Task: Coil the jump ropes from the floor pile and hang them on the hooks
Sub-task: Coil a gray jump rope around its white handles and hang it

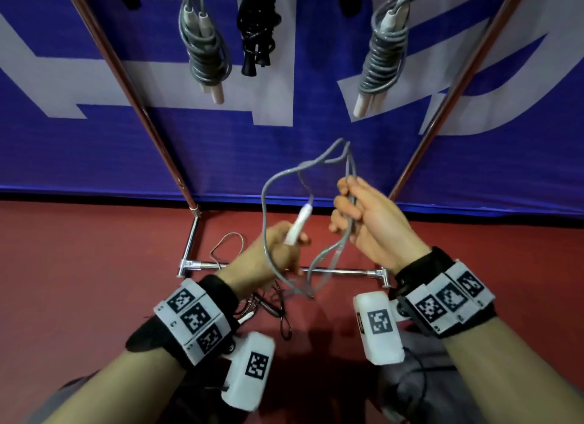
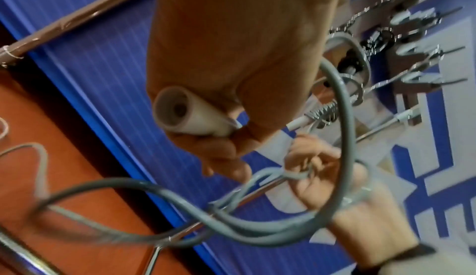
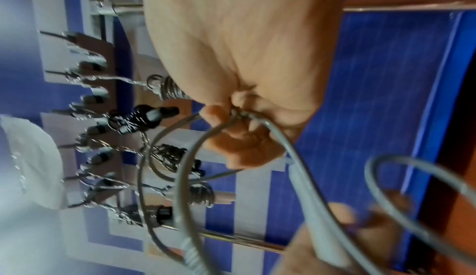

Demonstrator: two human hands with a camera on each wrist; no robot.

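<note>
A grey jump rope [image 1: 275, 183] loops in the air between my hands. My left hand [image 1: 278, 249] grips its white handle [image 1: 297, 224], seen end-on in the left wrist view as a white handle [image 2: 185, 114] inside the fist. My right hand [image 1: 357, 215] pinches several doubled strands of the grey rope [image 3: 247, 116], which rise above the fingers and hang below them. Coiled ropes hang on the rack above: a grey bundle [image 1: 205, 53], a black bundle [image 1: 257, 28] and another grey bundle [image 1: 380, 60]. Thin dark ropes [image 1: 278, 309] lie on the red floor under my left wrist.
The rack's brown poles [image 1: 132, 88] slant down to a chrome base bar [image 1: 341, 270] on the red floor. A blue and white banner [image 1: 284, 145] hangs behind. A row of hooks [image 3: 85, 104] with ropes shows in the right wrist view.
</note>
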